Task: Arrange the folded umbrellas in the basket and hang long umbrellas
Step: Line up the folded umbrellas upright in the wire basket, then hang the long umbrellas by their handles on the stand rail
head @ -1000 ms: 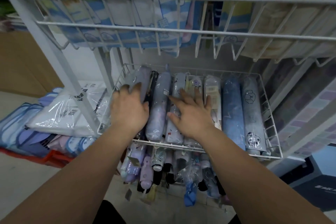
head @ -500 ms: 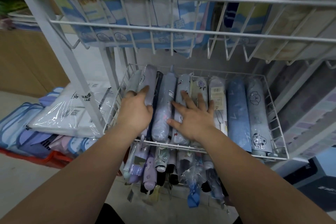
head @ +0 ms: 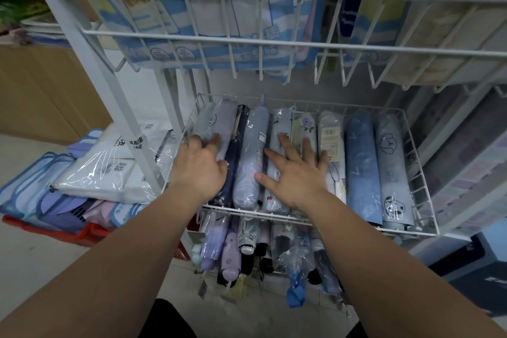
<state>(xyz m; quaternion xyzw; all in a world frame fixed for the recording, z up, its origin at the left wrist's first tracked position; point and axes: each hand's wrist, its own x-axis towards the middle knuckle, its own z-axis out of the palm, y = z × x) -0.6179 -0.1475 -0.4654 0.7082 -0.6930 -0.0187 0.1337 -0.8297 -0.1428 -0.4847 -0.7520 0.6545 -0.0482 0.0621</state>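
Note:
A white wire basket on the rack holds several folded umbrellas side by side, wrapped in clear plastic. My left hand rests on the lilac umbrella at the basket's left end, fingers slightly bent over it. My right hand lies flat with spread fingers on a white patterned umbrella and its neighbours near the middle. A grey-blue umbrella lies between my hands. A blue umbrella and a pale one with dog faces fill the right end.
A lower shelf holds more folded umbrellas with handles toward me. An upper wire basket with packaged goods hangs just above. Plastic-wrapped packs are stacked on a red crate at the left. A dark box stands at the right.
Both hands stay on the umbrellas; the right hand has spread its fingers wider and shifted slightly right. The camera has moved a little.

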